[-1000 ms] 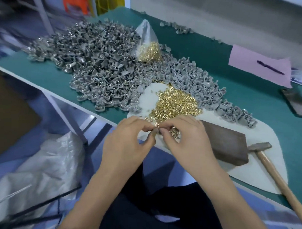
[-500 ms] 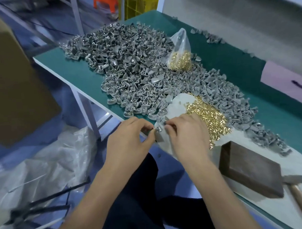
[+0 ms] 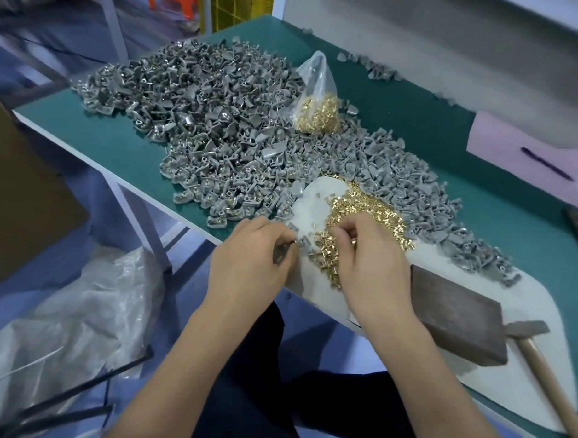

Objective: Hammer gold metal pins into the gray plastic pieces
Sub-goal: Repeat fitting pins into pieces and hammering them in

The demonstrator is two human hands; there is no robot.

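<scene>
Here the green-topped desk [image 3: 91, 134] carries everything, and the biggest thing on it is the sprawling heap of small gray moulded plastic pieces [image 3: 219, 129] that runs from its far left corner toward the right. Next in size is the pale oval work mat [image 3: 527, 312] at the near edge, with a dark rectangular wooden block [image 3: 458, 321] lying on it and a wooden-handled hammer [image 3: 527, 330] just beside the block, untouched. A clear plastic bag of gold pins [image 3: 316, 109] sits on the gray heap, and a loose pile of short gold metal pins [image 3: 362, 209] lies on the far part of the mat. The left hand [image 3: 249, 256] has its fingers [image 3: 281, 235] curled round one gray plastic piece [image 3: 303, 243] at the mat's near-left edge; the right hand [image 3: 370, 252] has its fingers bent down into the loose pins, seemingly pinching one, though the pin itself is too small to make out. The gray piece looks light and stiff, best held by its broad curved body so its small socket stays free. A pin is likely hard, smooth and slippery, so it wants a fingertip pinch by its shank, and it could easily drop back into the pile.
</scene>
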